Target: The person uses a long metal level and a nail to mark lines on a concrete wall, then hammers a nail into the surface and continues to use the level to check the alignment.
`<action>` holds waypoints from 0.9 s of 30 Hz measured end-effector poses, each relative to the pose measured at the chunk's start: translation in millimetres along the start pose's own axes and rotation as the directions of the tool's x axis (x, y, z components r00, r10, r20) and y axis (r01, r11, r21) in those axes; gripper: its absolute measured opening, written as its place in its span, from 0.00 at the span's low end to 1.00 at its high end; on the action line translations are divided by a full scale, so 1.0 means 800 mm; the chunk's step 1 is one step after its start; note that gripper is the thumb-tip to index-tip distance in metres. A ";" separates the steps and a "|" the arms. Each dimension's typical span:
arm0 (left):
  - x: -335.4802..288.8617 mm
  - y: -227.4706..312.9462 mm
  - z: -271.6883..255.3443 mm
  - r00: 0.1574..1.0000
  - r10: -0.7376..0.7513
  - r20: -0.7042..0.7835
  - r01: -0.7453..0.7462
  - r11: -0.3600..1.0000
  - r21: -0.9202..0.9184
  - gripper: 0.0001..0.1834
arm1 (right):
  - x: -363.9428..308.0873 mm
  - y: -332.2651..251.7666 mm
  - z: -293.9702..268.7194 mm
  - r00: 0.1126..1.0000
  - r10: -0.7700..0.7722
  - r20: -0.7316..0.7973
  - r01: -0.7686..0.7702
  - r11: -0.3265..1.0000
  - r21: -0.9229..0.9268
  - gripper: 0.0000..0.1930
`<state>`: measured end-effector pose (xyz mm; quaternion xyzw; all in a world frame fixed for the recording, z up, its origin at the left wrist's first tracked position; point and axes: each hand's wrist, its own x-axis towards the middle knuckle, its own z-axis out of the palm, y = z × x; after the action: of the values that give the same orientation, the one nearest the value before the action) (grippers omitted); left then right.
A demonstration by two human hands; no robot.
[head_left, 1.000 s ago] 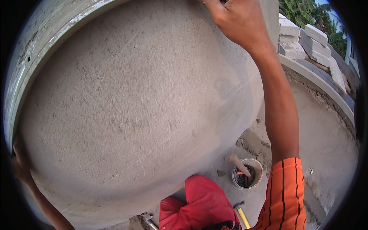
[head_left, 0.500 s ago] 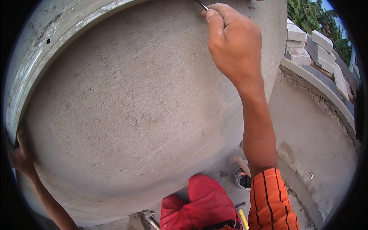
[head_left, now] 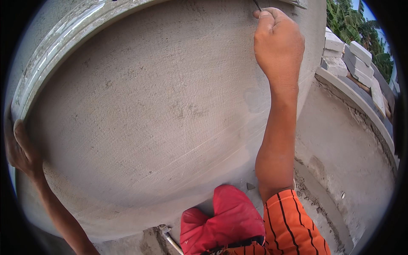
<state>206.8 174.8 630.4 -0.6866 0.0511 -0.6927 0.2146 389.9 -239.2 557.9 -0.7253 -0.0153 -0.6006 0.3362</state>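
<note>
The rail [head_left: 53, 55] in the left hand [head_left: 24, 151] has shifted right.

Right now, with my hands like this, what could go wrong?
The bar might slip, since your left hand grips it only toward its left end. The thin tool in your right hand could skid and scratch the wall; its tip is out of view. The pale-handled tool beside your red trousers might trip you.
</note>
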 end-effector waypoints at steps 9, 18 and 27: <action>0.004 0.016 0.008 0.991 0.129 0.020 -0.131 0.984 0.119 0.22 | 0.000 -0.042 -0.002 0.993 0.081 0.081 -0.071 0.991 -0.112 0.18; 0.012 0.013 -0.012 0.974 0.228 0.012 -0.225 0.946 0.233 0.22 | -0.078 -0.212 -0.041 0.762 -0.026 0.647 -0.100 0.982 0.158 0.08; 0.039 0.022 -0.032 0.996 0.078 -0.037 -0.085 0.815 -0.573 0.23 | -0.132 -0.251 -0.021 0.756 -0.640 0.141 0.480 0.687 0.545 0.11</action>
<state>187.2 141.7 651.6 -0.7125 0.2878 -0.6393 0.0273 260.3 -51.8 559.8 -0.6656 -0.4406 -0.5257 0.2940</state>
